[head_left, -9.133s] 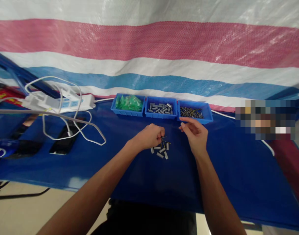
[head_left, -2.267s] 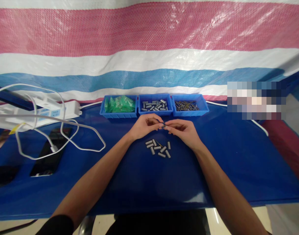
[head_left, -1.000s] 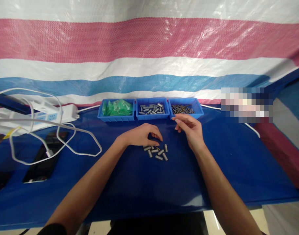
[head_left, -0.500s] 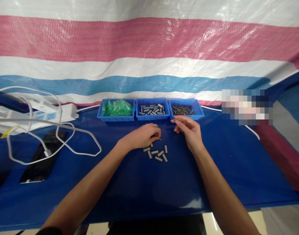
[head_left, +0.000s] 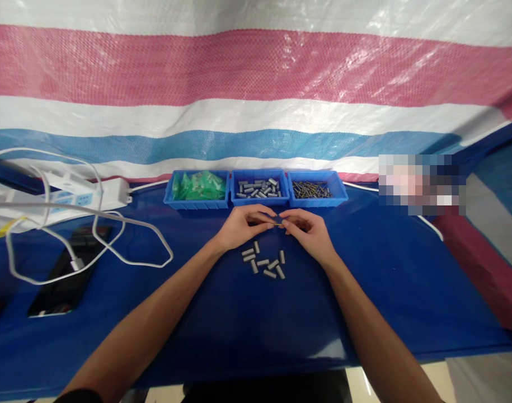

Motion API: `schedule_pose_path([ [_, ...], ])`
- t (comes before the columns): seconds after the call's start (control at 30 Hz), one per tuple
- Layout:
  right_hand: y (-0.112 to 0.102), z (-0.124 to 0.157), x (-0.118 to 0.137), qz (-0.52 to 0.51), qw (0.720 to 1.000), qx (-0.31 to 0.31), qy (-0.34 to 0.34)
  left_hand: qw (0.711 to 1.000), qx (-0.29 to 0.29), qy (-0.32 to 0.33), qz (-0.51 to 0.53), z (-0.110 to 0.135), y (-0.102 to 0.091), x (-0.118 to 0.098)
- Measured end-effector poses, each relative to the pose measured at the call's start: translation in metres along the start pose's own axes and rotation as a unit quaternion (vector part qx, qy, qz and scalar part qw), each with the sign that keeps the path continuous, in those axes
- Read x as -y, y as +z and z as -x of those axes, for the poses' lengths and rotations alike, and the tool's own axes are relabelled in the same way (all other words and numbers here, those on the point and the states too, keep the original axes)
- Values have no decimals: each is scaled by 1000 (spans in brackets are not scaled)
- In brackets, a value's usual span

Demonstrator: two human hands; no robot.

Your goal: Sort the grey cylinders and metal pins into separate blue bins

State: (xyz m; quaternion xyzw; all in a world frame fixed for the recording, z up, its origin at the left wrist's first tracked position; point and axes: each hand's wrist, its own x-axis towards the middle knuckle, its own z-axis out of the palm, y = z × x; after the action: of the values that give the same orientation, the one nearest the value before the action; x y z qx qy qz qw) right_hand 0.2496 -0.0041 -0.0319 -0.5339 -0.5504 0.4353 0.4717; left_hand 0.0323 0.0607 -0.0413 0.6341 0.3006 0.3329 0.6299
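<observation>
My left hand (head_left: 244, 226) and my right hand (head_left: 308, 230) meet fingertip to fingertip above the table, in front of the bins. Between them is a thin brass-coloured screw (head_left: 277, 225), pinched by the left thumb and fingers, with the right thumb and fingers closed at its other end. The fingers partly cover it, and anything else in them is hidden. Just below the hands, several short grey metal cylinders (head_left: 263, 263) lie loose on the blue tabletop (head_left: 256, 324).
Three blue bins stand in a row: one with green plastic bags (head_left: 199, 186), one with metal cylinders (head_left: 258, 188), one with screws (head_left: 312, 189). At left are a white power strip (head_left: 113, 193), looped white cables (head_left: 155, 224) and a dark phone (head_left: 56, 291). Behind hangs a striped sheet (head_left: 256, 67).
My right hand has moved left, away from the screw bin, to meet my left hand. The left hand has risen slightly with the screw, uncovering more of the loose cylinders.
</observation>
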Motion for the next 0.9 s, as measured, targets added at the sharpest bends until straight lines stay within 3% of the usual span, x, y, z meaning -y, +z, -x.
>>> schedule_pose_path([
  [0.17, -2, 2, 1, -5, 999, 52, -9, 1000, -6, 5, 16, -1, 0, 2],
  [0.63, 1, 1, 3, -46, 998, 28, 20, 995, 46, 29, -79, 0, -1, -1],
  [0.77, -3, -1, 4, -70, 997, -20, 9, 994, 23, 19, -108, 0, 0, -1],
  [0.9, -10, -3, 7, -90, 987, -125, -35, 989, 21, 23, -143, -2, 1, -2],
])
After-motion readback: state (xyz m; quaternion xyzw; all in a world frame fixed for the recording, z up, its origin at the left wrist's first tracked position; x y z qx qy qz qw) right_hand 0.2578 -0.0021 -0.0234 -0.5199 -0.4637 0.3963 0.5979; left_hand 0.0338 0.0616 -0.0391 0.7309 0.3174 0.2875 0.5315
